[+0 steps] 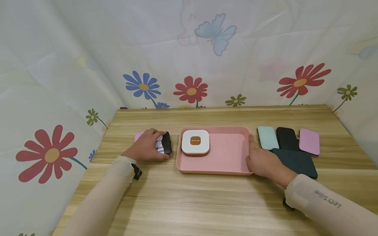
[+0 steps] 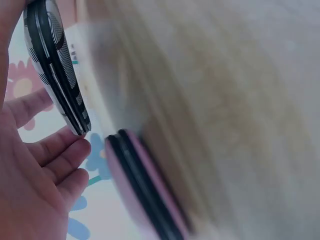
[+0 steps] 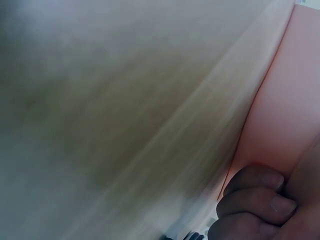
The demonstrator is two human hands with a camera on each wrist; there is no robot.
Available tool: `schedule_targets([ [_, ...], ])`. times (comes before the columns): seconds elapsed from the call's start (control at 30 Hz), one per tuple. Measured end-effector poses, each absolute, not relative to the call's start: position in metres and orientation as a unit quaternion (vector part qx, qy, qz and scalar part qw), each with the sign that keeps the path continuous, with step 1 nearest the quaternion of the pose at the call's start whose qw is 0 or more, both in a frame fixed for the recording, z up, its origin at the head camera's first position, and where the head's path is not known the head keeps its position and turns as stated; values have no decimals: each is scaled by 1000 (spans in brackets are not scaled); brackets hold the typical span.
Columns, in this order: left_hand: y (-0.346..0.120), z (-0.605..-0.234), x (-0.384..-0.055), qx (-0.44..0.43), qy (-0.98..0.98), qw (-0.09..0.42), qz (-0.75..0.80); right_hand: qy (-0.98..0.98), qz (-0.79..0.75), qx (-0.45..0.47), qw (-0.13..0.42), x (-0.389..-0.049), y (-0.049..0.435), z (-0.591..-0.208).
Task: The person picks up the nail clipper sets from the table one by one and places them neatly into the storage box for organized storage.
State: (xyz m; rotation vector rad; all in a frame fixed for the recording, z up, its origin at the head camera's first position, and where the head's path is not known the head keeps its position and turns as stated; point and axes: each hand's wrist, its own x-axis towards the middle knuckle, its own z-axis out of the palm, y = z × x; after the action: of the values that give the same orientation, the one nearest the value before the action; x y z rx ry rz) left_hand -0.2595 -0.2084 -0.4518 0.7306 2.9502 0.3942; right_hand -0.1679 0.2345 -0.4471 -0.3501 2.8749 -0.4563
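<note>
My left hand [image 1: 147, 146], left of the pink tray, grips a slim black-and-white patterned case [image 1: 167, 143] between thumb and fingers. In the left wrist view the case [image 2: 57, 75] stands on edge, with its metal seam showing. A pink-purple case [image 1: 137, 135] is partly hidden behind that hand. At the tray's right edge, my right hand [image 1: 262, 162] holds the pink tray [image 1: 228, 150], index finger stretched along the rim and thumb at the wall. Its other fingers [image 3: 255, 200] are curled in the right wrist view. A white box [image 1: 195, 144] with a brown label sits in the tray's left part.
Right of the tray lie a mint case [image 1: 268, 137], a black case [image 1: 287, 139] and a pink-purple case [image 1: 309, 141]. A dark teal flat case [image 1: 298, 162] lies in front of them, partly behind my right hand. A flower-printed curtain [image 1: 165, 52] hangs behind the wooden table [image 1: 189, 203].
</note>
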Motion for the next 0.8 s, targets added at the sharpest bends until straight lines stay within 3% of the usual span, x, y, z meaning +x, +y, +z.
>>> schedule_targets([
  [0.8, -159, -414, -245, 296, 947, -15, 126, 967, -187, -119, 124, -171, 236, -449],
])
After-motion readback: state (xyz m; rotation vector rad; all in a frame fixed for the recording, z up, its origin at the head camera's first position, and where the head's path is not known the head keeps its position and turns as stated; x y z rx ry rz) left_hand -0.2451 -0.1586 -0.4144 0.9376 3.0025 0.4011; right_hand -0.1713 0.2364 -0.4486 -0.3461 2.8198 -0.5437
